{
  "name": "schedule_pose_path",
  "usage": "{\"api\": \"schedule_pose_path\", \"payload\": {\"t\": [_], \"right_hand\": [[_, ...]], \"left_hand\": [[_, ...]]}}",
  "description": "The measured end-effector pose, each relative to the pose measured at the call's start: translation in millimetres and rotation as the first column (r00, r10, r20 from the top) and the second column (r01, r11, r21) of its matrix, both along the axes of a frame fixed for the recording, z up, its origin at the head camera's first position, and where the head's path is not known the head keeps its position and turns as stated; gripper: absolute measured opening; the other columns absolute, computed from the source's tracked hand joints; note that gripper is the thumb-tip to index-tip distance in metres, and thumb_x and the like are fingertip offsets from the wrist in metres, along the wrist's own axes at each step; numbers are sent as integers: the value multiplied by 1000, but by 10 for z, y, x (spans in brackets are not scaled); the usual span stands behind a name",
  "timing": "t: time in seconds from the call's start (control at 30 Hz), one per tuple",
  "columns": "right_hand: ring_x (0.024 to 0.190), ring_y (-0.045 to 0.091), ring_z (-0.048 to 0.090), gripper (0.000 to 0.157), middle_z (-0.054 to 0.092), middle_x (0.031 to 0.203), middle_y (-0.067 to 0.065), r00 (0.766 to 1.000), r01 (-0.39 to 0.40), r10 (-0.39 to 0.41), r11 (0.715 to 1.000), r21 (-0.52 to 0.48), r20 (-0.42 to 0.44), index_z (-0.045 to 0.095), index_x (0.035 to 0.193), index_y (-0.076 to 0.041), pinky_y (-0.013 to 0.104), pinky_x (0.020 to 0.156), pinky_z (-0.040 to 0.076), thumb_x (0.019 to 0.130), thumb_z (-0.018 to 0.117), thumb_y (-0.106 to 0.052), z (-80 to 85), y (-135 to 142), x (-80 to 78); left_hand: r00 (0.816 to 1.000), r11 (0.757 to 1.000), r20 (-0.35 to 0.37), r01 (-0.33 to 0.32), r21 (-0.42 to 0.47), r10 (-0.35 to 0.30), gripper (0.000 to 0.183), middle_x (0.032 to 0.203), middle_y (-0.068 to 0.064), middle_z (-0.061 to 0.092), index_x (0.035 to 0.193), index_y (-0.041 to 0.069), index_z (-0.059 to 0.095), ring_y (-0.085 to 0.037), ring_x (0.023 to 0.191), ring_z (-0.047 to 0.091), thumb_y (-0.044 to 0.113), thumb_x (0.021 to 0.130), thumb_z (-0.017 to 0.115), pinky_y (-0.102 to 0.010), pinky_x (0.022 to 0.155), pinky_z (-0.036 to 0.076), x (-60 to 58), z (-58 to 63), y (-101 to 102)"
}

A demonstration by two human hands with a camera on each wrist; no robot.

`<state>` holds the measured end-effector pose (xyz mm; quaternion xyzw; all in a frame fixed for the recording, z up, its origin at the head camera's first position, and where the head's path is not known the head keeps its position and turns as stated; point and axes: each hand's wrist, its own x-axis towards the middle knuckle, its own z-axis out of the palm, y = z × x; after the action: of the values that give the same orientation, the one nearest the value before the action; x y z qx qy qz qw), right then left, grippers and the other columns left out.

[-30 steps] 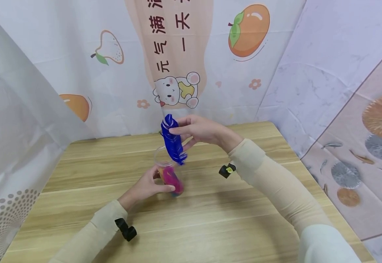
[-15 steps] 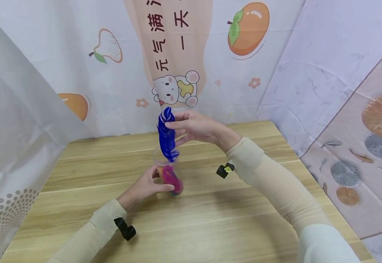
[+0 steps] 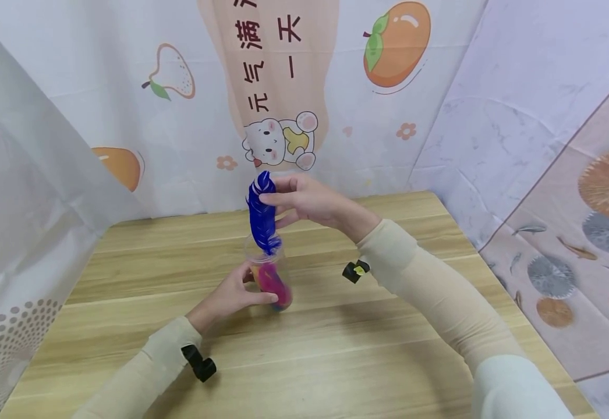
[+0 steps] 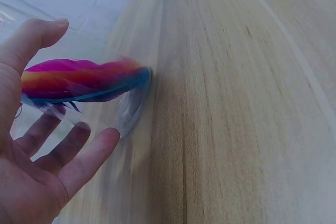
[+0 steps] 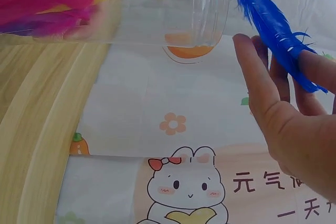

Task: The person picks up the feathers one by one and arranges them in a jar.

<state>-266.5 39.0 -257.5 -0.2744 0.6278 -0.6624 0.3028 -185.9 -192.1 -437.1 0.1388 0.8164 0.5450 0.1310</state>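
A clear plastic jar [image 5: 157, 11] stands upright on the wooden table, its mouth uncovered. Pink, orange, yellow and blue-toned feathers [image 4: 86, 80] show inside its lower part. My left hand [image 3: 231, 297] grips the jar from the left, thumb on the near side and fingers around the other. Above the mouth, my right hand [image 3: 310, 201] pinches a blue feather [image 3: 261, 212] near its upper end between thumb and fingers. The feather hangs almost vertical, and its fluffy lower end overlaps the rim in the head view. In the right wrist view that end is right at the mouth.
The wooden table [image 3: 336, 361] runs back to a printed curtain [image 3: 189, 139] with fruit and a cartoon animal. A marbled cloth with fish and round motifs [image 3: 551, 273] hangs along the right side. Black camera mounts [image 3: 198, 364] sit on both wrists.
My right hand has moved slightly left with the blue feather, which now hangs straighter, its lower end over the jar's mouth. The left hand and jar have stayed in place.
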Motion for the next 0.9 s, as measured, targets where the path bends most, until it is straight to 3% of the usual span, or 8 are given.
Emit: {"api": "schedule_pose_path", "payload": {"t": [0.13, 0.53, 0.9], "right_hand": [[104, 37, 68, 22, 68, 120, 20, 1000, -11, 11, 1000, -1, -24, 64, 122, 2, 51, 86, 57, 102, 60, -8, 14, -17, 10], [110, 32, 67, 26, 69, 119, 17, 993, -84, 89, 994, 69, -80, 66, 124, 1, 47, 88, 57, 103, 61, -13, -41, -16, 14], [112, 29, 67, 26, 70, 120, 13, 988, -83, 97, 990, 114, -117, 66, 126, -1, 45, 87, 58, 103, 61, -14, -67, -5, 31]], "left_hand": [[1000, 1000, -8, 5, 5, -5, 81, 142, -3, 56, 148, 24, 44, -31, 128, 49, 30, 81, 88, -62, 108, 33, -5, -3, 1], [1000, 1000, 2, 9, -6, -9, 78, 143, 2, 54, 148, 30, 43, -29, 128, 48, 29, 83, 86, -60, 108, 34, 8, 13, 1], [999, 999, -26, 27, 16, -27, 76, 141, 2, 56, 146, 27, 45, -27, 128, 48, 27, 83, 87, -58, 107, 35, -7, 3, 5]]}}
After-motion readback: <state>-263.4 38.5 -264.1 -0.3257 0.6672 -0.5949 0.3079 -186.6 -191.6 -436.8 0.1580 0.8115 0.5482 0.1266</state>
